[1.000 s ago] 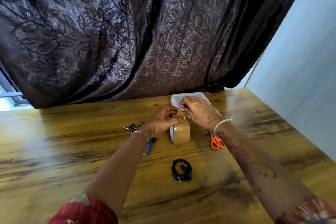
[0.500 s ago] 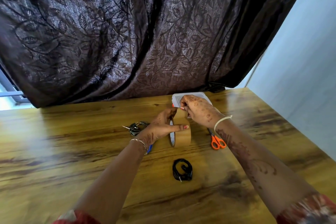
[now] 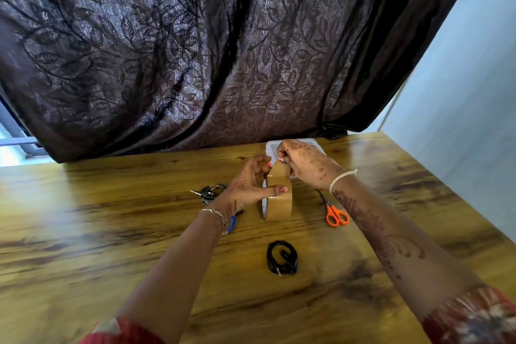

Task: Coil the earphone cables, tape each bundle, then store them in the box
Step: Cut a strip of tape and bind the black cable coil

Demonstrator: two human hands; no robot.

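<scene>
A roll of brown tape point(image 3: 280, 202) stands on edge near the middle of the wooden table point(image 3: 111, 232). My left hand point(image 3: 248, 186) grips the roll, thumb across its outer face. My right hand point(image 3: 304, 162) pinches the free end of the tape and holds it raised above the roll. A coiled black earphone cable point(image 3: 282, 257) lies on the table nearer to me. Another coiled cable point(image 3: 210, 192), grey-black with its plug pointing left, lies left of my left hand. The white box point(image 3: 272, 148) sits behind my right hand, mostly hidden.
Orange-handled scissors point(image 3: 333, 211) lie right of the roll, under my right forearm. A blue object point(image 3: 231, 223) peeks out beneath my left wrist. A dark patterned curtain point(image 3: 223, 50) hangs along the table's far edge. A pale wall point(image 3: 474, 92) runs along the right.
My right hand has drawn the tape end up and away from the roll, so a longer strip is peeled off. My left hand has kept its hold on the roll.
</scene>
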